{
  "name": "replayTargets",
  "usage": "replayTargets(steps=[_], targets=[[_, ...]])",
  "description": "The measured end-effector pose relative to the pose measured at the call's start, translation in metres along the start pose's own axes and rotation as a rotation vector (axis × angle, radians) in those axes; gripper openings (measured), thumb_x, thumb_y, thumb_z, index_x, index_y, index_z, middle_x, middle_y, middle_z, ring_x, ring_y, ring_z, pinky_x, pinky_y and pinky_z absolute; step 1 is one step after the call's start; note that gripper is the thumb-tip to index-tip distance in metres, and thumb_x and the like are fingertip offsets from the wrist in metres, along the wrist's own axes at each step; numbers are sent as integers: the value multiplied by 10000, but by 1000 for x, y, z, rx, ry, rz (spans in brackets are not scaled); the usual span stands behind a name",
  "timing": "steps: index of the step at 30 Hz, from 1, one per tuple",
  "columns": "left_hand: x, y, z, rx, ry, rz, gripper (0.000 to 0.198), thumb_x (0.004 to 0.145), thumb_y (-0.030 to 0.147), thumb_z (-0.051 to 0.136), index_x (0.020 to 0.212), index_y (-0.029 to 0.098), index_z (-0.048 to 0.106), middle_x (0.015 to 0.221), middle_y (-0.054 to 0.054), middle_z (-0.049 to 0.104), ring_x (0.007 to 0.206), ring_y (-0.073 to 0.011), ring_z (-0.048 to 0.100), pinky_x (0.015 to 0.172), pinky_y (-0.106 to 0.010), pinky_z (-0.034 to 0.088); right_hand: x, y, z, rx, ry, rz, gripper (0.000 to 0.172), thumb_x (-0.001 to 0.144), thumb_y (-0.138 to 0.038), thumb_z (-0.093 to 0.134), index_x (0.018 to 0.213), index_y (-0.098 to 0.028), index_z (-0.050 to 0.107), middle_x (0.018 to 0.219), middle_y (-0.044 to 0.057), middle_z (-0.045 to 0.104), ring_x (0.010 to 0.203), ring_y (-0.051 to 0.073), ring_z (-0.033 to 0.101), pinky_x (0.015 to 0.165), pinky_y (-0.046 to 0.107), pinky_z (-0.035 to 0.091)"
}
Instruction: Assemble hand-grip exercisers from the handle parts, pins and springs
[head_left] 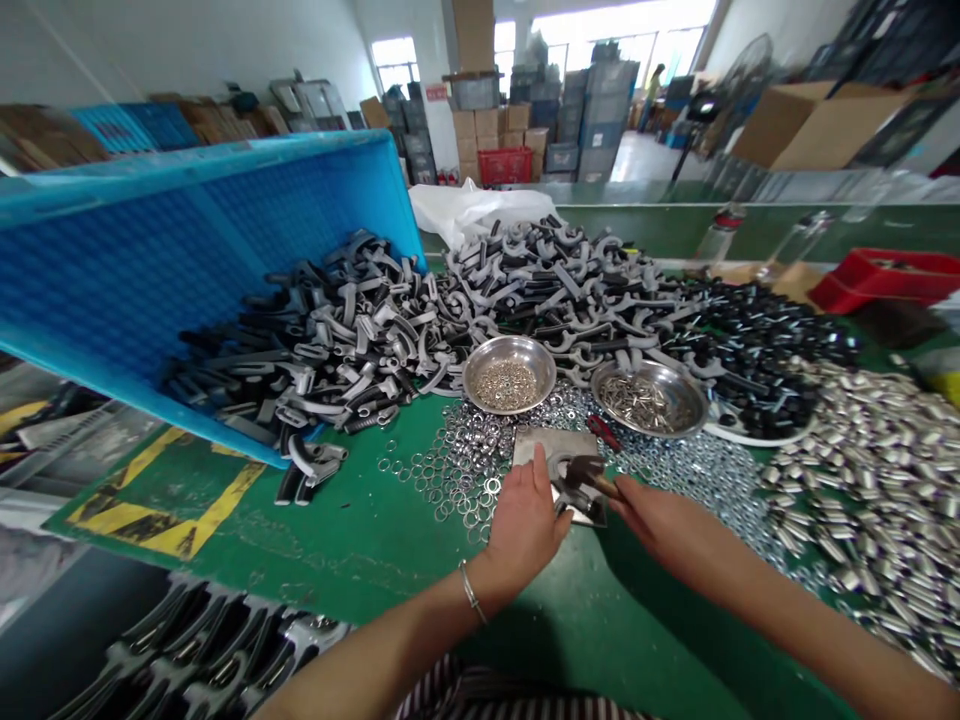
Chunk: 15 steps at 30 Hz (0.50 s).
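Pinching a grey handle part (576, 478) from both sides, left hand (529, 520) and right hand (660, 522) close their fingers on it over a small steel plate (541, 445) (a flat rest, probably), with loose washers (457, 470), two steel bowls (508, 350) and the tipped blue crate (187, 250) spilling handles within reach beyond.

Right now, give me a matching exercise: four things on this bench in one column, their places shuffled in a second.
1 blue crate
2 red bin
3 metal plate
4 white bag

A far right edge
B behind the grey parts pile
C tipped on its side, left
D front centre, among the washers

Pairs: 1-C, 2-A, 3-D, 4-B
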<state>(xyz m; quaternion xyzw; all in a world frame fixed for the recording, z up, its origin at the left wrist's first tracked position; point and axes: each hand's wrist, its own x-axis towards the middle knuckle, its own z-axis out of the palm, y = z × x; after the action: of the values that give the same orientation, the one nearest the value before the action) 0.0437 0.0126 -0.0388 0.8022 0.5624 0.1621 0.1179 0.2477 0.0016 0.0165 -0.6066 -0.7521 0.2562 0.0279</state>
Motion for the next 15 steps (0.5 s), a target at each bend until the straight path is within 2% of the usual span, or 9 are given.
replayTargets(steps=[2,5,7,8,9,11,12,13,15], targets=[[6,-1,-6,-9,-5,49,794,844,347,637,1492,50,288,1223,-215,592,1152,-349,550,1034,-498,421,-9,16,4,249,13,13,302,981,-467,381,928,-233,564,786,49,698,714,228,667,627,299,473],[17,-6,-20,-231,-84,11,730,839,354,617,1467,98,348,1120,-171,661,1065,-316,622,985,-470,473,-28,44,7,470,23,216,411,985,-549,300,917,-248,570,668,1,651,557,200,621,522,294,472],[24,-14,-28,-475,-181,-73,725,855,417,584,1467,119,337,1035,-133,702,957,-274,680,908,-431,529,-40,53,5,368,36,334,416,994,-525,280,949,-245,584,660,5,650,513,201,613,500,305,473],[28,-20,-29,-575,-201,-92,691,872,445,544,1453,123,355,1027,-127,711,945,-263,694,896,-422,541,-43,52,3,252,63,351,395,1001,-479,288,952,-236,596,693,26,666,564,216,643,542,321,498],[32,-28,-28,-577,-133,-95,667,861,447,537,1429,128,392,1104,-140,700,1026,-272,681,939,-438,527,-42,49,0,86,148,316,330,995,-415,349,942,-222,611,810,68,701,734,245,689,660,350,528],[42,-48,-16,-420,64,-9,628,784,436,573,1342,153,514,1267,-151,649,1198,-332,602,1057,-522,445,-26,38,-4,-113,280,236,249,983,-295,402,1044,-188,618,1108,148,686,1041,289,658,878,404,508],[49,-58,-7,-363,92,52,532,778,433,567,1251,193,598,1256,-124,667,1197,-343,604,1076,-540,427,-12,32,-5,-146,294,236,225,969,-252,427,1056,-188,625,1126,140,685,1047,277,660,877,381,513],[54,-68,4,-342,83,110,412,785,423,548,1135,241,666,1177,-81,714,1137,-332,645,1054,-523,460,5,27,-6,-172,290,230,209,954,-217,453,1051,-194,636,1090,121,700,999,267,680,841,363,529],[61,-85,26,-336,52,197,313,799,419,528,1026,311,713,1088,-21,756,1063,-308,692,994,-473,527,38,18,-2,-214,286,238,267,932,-134,441,1113,-190,629,1102,123,706,938,274,702,741,361,555]])
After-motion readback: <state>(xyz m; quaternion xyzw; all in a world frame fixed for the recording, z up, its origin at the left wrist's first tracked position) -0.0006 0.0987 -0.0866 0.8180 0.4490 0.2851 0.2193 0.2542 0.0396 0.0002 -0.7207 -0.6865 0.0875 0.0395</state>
